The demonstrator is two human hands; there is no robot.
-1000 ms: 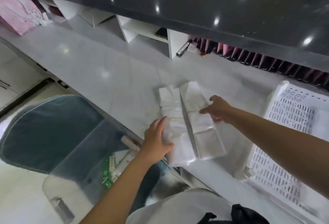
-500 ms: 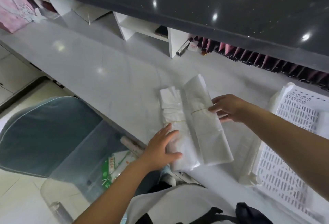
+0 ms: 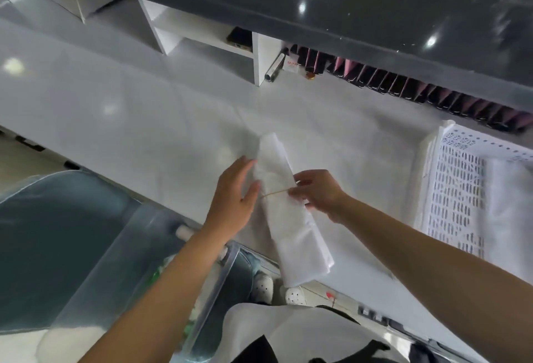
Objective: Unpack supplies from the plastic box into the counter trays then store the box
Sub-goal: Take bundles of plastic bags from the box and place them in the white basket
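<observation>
A bundle of white plastic bags (image 3: 291, 224), bound by a tan rubber band, lies on the white counter (image 3: 144, 132) with its near end hanging over the front edge. My left hand (image 3: 235, 199) rests flat against the bundle's left side, fingers apart. My right hand (image 3: 315, 191) pinches the rubber band at the bundle's right side. A clear plastic box (image 3: 138, 261) stands below the counter at the lower left, with a few items inside. A white perforated tray (image 3: 461, 189) sits on the counter at the right.
A dark glossy upper counter (image 3: 317, 2) overhangs the back. Beneath it are white cubby shelves (image 3: 202, 36), a metal tube (image 3: 274, 70) and a row of dark and pink packets (image 3: 403, 85). A teal chair (image 3: 52, 233) stands at the lower left.
The two side-by-side bundles now look like one stacked, narrower bundle. My left hand moved up along its left side; my right hand took hold of the rubber band.
</observation>
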